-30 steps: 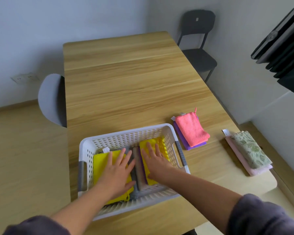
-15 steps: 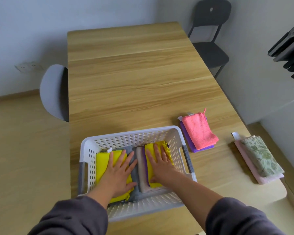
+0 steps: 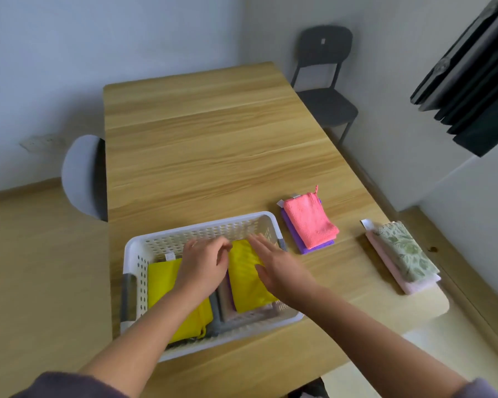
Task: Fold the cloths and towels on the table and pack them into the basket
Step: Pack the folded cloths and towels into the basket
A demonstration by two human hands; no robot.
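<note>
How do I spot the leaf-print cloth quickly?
Start at the white basket on the wooden table. Two folded stacks lie to its right; take the farther one, near the table's edge. The leaf-print cloth tops a pale pink cloth, unlike the plain coral-on-purple stack.

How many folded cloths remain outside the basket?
4: coral cloth atop purple cloth beside the basket; leaf-print cloth atop pale pink cloth near the table's right edge. Others could be hidden within the stacks.

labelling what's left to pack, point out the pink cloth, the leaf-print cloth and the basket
pink cloth (image 3: 309, 221): head view, middle of its top face
leaf-print cloth (image 3: 404, 249): head view, middle of its printed top
basket (image 3: 138, 268): head view, its perforated left wall
</note>
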